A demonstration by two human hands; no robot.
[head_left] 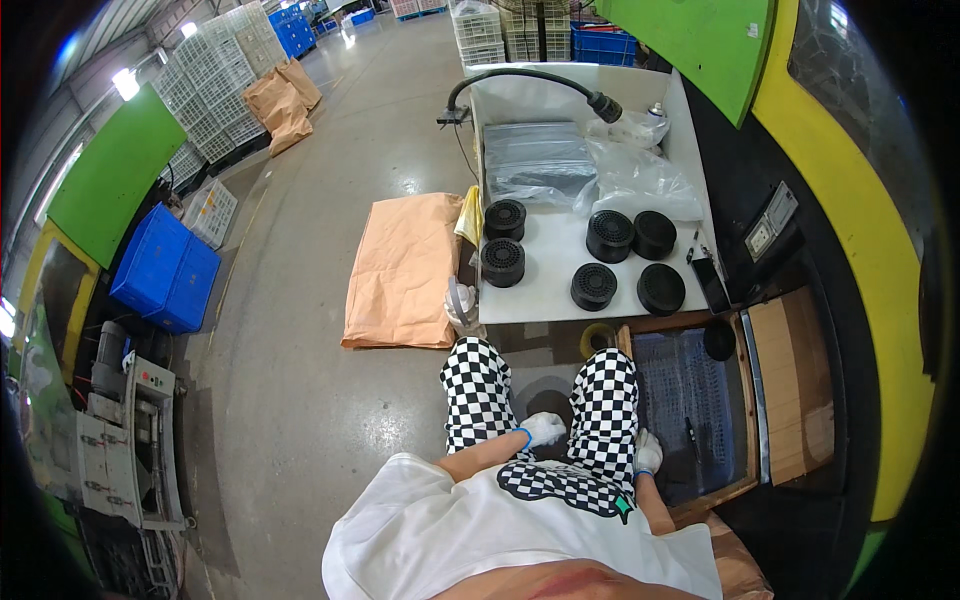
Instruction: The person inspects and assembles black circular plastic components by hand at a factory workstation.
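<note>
My left hand (pixel 545 429), in a white glove with a blue cuff, rests between my thighs. Its fingers look curled together, with nothing visible in them. Beside my right thigh, my right hand (pixel 648 452) wears a similar glove; its fingers are partly hidden, and it is nearest to a wood-framed box (pixel 628 345). In front of me, several round black ribbed parts (pixel 594 287) stand on a white table (pixel 545 306), apart from both hands. One more round black part (pixel 718 340) is over the far end of the box.
Grey sheets (pixel 535 160) and clear plastic bags (pixel 645 185) cover the table's far end, under a black gooseneck lamp (pixel 530 73). Orange-brown paper sacks (pixel 405 270) lie left of the table. Blue crates (pixel 165 268) stand farther left. A green and yellow machine (pixel 870 150) borders the right.
</note>
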